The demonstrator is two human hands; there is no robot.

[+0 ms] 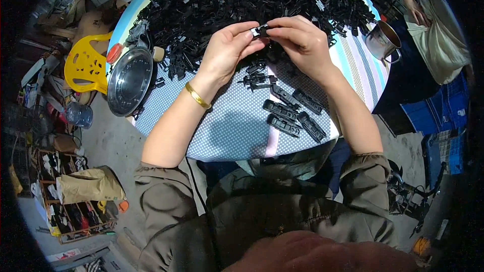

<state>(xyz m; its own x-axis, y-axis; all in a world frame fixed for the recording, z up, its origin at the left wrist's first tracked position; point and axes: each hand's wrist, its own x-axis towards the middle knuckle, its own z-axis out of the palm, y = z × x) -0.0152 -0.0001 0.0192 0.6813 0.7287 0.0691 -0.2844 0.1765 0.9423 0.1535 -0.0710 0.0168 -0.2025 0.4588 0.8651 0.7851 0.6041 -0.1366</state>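
Over the middle of the round table (227, 136), my left hand (229, 48) and my right hand (302, 40) meet at a small black plastic part (259, 31). Both hands pinch it between thumb and fingers; a light metallic or white patch shows on it, and its exact kind is too small to tell. Behind my hands spreads a large heap of black plastic parts (227, 0). In front of my right hand lie several longer black plastic pieces (285, 111), loosely grouped near the table's front edge. A few smaller black parts (257, 79) rest just below my fingers.
A shiny metal basin (131, 81) stands at the table's left edge, beside a red round lid (114, 53). On the right sits a metal mug (381, 42). A yellow plastic stool (86, 63) is at the left. Another person's hand (417, 12) shows at the upper right.
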